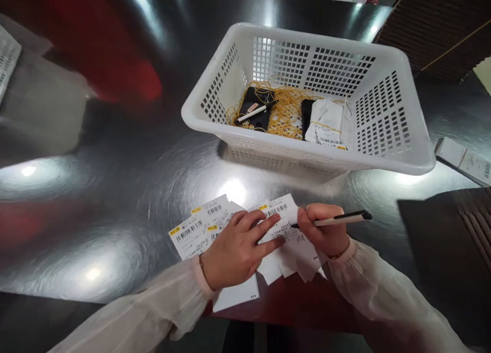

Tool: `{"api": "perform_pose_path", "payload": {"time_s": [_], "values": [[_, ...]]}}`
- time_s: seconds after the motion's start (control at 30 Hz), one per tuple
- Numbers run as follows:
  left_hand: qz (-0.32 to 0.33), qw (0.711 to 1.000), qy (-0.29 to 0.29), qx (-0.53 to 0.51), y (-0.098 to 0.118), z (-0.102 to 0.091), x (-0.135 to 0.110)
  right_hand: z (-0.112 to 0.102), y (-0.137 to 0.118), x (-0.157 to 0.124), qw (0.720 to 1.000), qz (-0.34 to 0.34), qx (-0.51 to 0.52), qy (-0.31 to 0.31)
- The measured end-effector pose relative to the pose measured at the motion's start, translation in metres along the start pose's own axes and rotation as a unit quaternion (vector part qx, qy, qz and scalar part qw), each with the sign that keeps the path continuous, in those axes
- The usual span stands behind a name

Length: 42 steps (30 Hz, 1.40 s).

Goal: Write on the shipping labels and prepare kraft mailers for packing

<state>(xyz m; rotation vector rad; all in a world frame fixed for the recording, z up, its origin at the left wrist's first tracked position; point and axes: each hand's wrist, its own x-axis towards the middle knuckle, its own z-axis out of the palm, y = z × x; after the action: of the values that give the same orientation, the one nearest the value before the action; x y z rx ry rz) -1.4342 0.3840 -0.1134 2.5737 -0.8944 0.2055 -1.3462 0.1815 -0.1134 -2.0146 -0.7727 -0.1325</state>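
Observation:
My right hand (326,229) grips a pen (345,218) with a white barrel and black ends. Its tip rests on a white printed slip (283,203) that bears a barcode, a yellow mark and some handwriting. My left hand (236,248) lies palm down with fingers spread, pressing on that slip and those beside it. More printed slips (186,232) fan out to the left, partly under my left hand. Further slips lie layered beneath the one at the pen tip, their lower edges showing. What lies under my left palm is hidden.
A white plastic basket (291,32) stands beyond my hands. Inside are yellow rubber bands (286,107), another pen (255,113), dark flat objects and a banded slip bundle (326,118). Another slip stack (466,158) lies right of it. Brown corrugated sheets (433,30) stand at the far right.

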Motion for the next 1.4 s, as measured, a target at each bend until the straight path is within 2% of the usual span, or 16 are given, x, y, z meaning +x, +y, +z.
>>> {"api": "perform_pose_path", "payload": {"time_s": [0.1, 0.3, 0.53, 0.63, 0.93, 1.13, 1.27, 1.4], "values": [[-0.003, 1.0, 0.006, 0.002, -0.0004, 0.0007, 0.0002, 0.0002, 0.0004, 0.0009, 1.0, -0.001, -0.009, 0.013], [0.0, 1.0, 0.006, 0.002, 0.0005, 0.0005, -0.0004, -0.0002, 0.0016, 0.0014, 1.0, -0.006, 0.006, -0.003], [-0.002, 1.0, -0.005, 0.004, 0.0008, 0.0, -0.0003, -0.0039, 0.0014, -0.0047, 0.997, 0.019, -0.013, 0.072], [-0.002, 1.0, -0.005, 0.007, 0.0009, -0.0005, -0.0003, -0.0024, 0.0011, -0.0041, 0.997, 0.031, -0.005, 0.063], [0.0, 1.0, 0.0, 0.008, 0.0017, -0.0015, -0.0007, -0.0026, 0.0032, -0.0021, 0.999, 0.008, -0.006, 0.034], [0.001, 1.0, 0.013, 0.003, 0.0012, -0.0006, 0.0004, -0.001, 0.005, -0.0031, 0.996, 0.035, -0.037, 0.068], [0.0, 1.0, 0.012, 0.003, 0.0012, 0.0, -0.0002, -0.0023, 0.005, -0.0019, 0.999, 0.033, -0.024, 0.034], [0.0, 1.0, 0.015, 0.007, 0.0015, 0.0, -0.0002, -0.0039, 0.0045, -0.0009, 0.998, 0.022, -0.026, 0.043]]}}
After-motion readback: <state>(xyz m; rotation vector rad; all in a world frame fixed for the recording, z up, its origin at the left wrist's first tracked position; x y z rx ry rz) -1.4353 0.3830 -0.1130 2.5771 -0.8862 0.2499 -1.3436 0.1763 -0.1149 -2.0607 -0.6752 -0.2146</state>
